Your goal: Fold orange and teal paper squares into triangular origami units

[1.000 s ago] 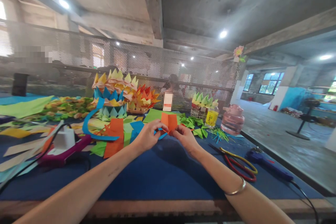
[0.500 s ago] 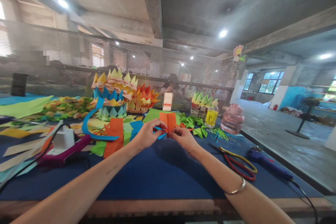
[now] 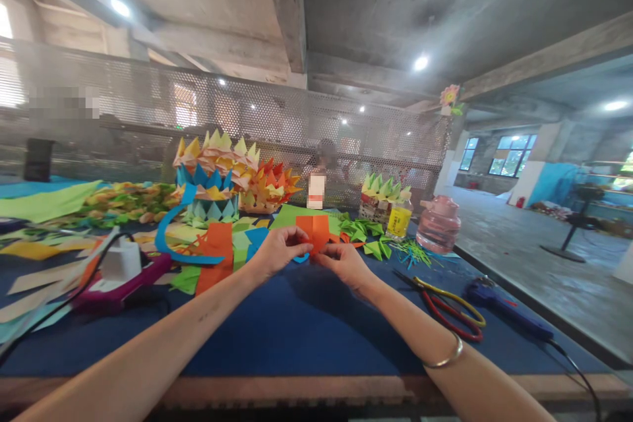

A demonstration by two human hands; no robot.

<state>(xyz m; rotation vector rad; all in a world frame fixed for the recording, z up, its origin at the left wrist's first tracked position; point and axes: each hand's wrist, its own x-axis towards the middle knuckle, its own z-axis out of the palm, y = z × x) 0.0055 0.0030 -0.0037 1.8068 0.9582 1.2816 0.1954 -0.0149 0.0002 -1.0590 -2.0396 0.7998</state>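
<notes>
Pinching the lower left of an orange paper sheet (image 3: 313, 229) between thumb and fingers of the left hand (image 3: 277, 252); pinching its lower right likewise with the right hand (image 3: 346, 265). Held upright above the blue tabletop (image 3: 277, 336), toward the middle of the far edge, well apart from the scissors (image 3: 420, 285) nearer the right edge. For neat work, match pressure on both sides, align edges before sharpening the faint upright crease, and avoid tugging, so as not to tear or skew the paper.
</notes>
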